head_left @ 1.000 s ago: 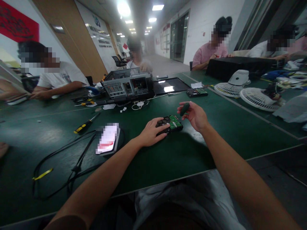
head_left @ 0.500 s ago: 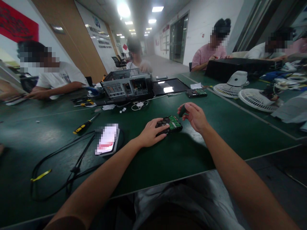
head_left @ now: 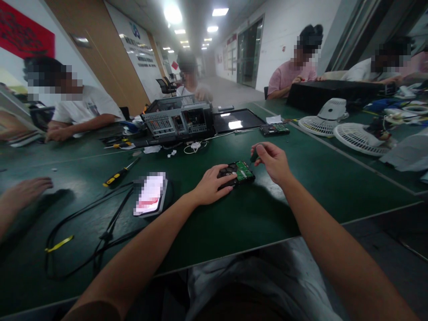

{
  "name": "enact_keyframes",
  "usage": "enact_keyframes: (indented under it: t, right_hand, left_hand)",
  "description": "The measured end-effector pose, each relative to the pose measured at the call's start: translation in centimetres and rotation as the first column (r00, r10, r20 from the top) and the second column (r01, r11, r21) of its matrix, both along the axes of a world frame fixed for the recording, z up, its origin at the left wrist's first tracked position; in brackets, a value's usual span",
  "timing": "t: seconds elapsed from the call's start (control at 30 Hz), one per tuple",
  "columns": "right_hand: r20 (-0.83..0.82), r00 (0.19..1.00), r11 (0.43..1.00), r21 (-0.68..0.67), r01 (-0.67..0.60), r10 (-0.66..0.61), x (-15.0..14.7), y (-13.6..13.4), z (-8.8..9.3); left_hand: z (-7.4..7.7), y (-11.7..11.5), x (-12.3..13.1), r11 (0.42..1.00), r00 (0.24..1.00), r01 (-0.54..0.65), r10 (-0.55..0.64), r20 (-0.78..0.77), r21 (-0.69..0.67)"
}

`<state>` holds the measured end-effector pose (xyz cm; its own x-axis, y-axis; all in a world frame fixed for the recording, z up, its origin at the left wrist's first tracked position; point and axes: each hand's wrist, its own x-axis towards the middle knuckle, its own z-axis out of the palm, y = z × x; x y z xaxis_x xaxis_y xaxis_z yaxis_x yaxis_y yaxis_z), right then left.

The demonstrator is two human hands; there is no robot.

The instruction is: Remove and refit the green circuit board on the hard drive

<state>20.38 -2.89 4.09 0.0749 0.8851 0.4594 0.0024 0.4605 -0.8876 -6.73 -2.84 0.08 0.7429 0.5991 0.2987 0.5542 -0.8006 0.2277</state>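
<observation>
A black hard drive (head_left: pixel 244 173) with a green circuit board facing up lies on the green table in front of me. My left hand (head_left: pixel 210 185) grips its left side, fingers over the top and thumb along the near edge. In my right hand (head_left: pixel 273 163), closed fingers hold a small screwdriver (head_left: pixel 254 156) by its dark green handle. The thin shaft points down at the drive's right end; whether the tip sits in a screw is too small to tell.
A phone (head_left: pixel 150 194) on a stand, black cables (head_left: pixel 106 236) and a yellow-black screwdriver (head_left: pixel 117 176) lie left. Beyond are an open computer case (head_left: pixel 179 122), a flat screen (head_left: pixel 238 120) and another hard drive (head_left: pixel 274 129). Fan parts (head_left: pixel 321 125) stand right. A co-worker's hand (head_left: pixel 28 191) rests at far left.
My right hand has turned slightly around the screwdriver, its fingers curling further over the handle. My left hand and the drive stay put. A co-worker's hand has come in from the left.
</observation>
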Motion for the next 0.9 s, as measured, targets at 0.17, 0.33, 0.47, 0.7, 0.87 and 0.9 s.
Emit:
enact_keyframes:
  t: [0.17, 0.33, 0.47, 0.7, 0.87, 0.9]
  right_hand:
    - [0.147, 0.978, 0.988, 0.067, 0.139, -0.147, 0.0, 0.3, -0.6]
    - [0.293, 0.943, 0.988, 0.053, 0.147, -0.156, 0.0, 0.6, 0.1]
    - [0.511, 0.821, 0.966, 0.087, 0.244, -0.254, 0.2, 0.6, 1.7]
    - [0.628, 0.741, 0.963, 0.051, 0.266, -0.238, 1.1, 0.3, 2.8]
    - [0.590, 0.761, 0.950, 0.037, 0.308, -0.270, 1.5, 1.0, 2.4]
    - [0.591, 0.754, 0.946, 0.046, 0.322, -0.286, 1.5, 1.2, 2.3]
  left_hand:
    - [0.0, 0.1, 0.0, 1.000, 1.000, -0.001, 0.001, -0.006, 0.006]
    - [0.1, -0.1, 0.2, 1.000, 1.000, -0.016, 0.017, -0.018, 0.016]
    - [0.3, -0.1, 0.2, 1.000, 0.999, -0.020, 0.020, -0.028, 0.007]
    - [0.9, -0.2, 0.9, 0.998, 0.997, -0.058, 0.057, -0.054, -0.007]
    - [1.1, -0.5, 2.3, 0.994, 0.992, -0.112, 0.113, -0.061, 0.010]
    - [1.2, -0.6, 2.5, 0.993, 0.991, -0.119, 0.119, -0.065, 0.008]
